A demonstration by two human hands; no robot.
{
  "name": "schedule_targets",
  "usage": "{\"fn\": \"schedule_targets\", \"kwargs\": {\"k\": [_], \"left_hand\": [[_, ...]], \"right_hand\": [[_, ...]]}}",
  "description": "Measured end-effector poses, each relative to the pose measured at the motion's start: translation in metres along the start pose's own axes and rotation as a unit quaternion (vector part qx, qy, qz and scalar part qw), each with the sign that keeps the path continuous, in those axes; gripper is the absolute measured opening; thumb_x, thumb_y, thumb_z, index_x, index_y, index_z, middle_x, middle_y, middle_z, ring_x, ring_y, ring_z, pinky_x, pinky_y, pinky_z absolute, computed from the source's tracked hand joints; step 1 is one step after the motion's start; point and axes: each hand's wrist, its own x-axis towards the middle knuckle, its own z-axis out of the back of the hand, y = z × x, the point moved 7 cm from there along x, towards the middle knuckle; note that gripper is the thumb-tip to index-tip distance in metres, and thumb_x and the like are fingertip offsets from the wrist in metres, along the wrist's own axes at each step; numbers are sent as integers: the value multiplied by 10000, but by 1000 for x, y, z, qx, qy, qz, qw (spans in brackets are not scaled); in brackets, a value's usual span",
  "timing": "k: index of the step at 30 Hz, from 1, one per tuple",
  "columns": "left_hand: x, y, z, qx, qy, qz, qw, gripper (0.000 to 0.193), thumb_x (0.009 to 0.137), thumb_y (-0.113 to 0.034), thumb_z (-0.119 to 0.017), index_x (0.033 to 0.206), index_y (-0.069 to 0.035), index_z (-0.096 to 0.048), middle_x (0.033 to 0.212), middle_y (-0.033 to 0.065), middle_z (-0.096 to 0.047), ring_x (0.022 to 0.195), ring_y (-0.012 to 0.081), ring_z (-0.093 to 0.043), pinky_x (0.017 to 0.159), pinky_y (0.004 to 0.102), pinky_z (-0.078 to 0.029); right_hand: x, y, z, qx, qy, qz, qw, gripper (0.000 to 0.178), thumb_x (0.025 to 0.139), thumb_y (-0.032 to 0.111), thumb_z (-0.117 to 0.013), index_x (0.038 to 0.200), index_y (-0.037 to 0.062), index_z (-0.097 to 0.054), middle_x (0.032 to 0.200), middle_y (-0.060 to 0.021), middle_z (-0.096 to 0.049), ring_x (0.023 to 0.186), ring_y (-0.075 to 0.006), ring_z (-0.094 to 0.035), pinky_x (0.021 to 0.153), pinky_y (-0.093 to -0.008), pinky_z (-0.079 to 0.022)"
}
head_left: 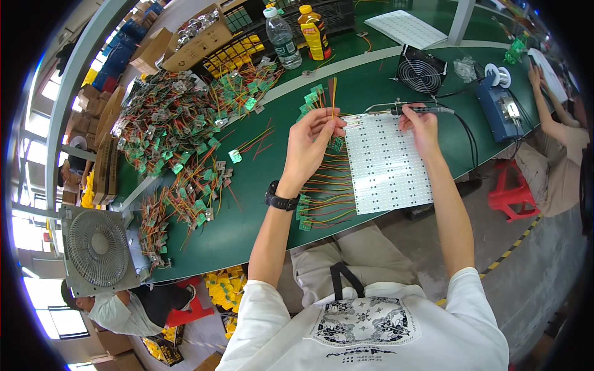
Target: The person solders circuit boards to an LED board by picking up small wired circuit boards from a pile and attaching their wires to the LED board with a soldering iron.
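Black soldering iron (pixel 435 109) in right hand (pixel 422 128)

Past the left fingers (pixel 320 115), toward the table's far side, stand a clear bottle (pixel 283 43) and a yellow-capped bottle (pixel 314 36) — side by side, with a black crate (pixel 340 21) behind. Farther left of those fingers sits a cardboard box (pixel 195 46) of metal parts; well left and nearer the body, a grey fan (pixel 99 244). Well right of the right fingers (pixel 413 117) is a red stool (pixel 515 193) — a co-worker (pixel 557 157) sits beside it. Yellow packets (pixel 226 287) lie below the table edge, left of both.
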Motion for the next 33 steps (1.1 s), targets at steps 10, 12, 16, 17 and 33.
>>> {"fn": "schedule_targets", "kwargs": {"k": [10,12,16,17,33], "left_hand": [[19,54,-18,151,116,63,980,211,962,-135,-576,941,71,-617,735,61,-668,543,93,-572,525,241,-482],[21,58,-22,101,102,47,989,223,956,-145,-584,945,77,-609,753,66,-680,577,93,-607,534,240,-478],[23,59,-24,189,81,26,978,213,933,-152,-602,920,58,-635,763,99,-690,622,152,-660,579,278,-502],[21,55,-24,273,72,-7,959,200,909,-156,-617,904,40,-657,775,112,-692,634,199,-664,594,307,-506],[13,60,-17,390,-34,-75,917,148,814,-151,-673,871,-20,-712,814,110,-700,725,303,-669,642,380,-518]], "right_hand": [[15,-5,2,11,28,-88,996,162,901,132,-656,962,-10,-609,745,-85,-632,617,-157,-601,572,-264,-468],[14,-7,3,31,32,-105,993,172,907,132,-653,982,-13,-602,751,-83,-633,632,-156,-604,569,-265,-459],[11,-5,4,24,44,-72,996,179,909,127,-651,999,-17,-596,763,-87,-637,635,-154,-605,573,-262,-459],[9,-5,4,10,34,-50,998,176,905,117,-651,1002,-20,-596,766,-90,-639,636,-155,-605,579,-261,-464],[-3,4,-1,-58,22,1,998,168,872,63,-660,967,-67,-613,744,-121,-646,577,-171,-612,527,-269,-466]]}}
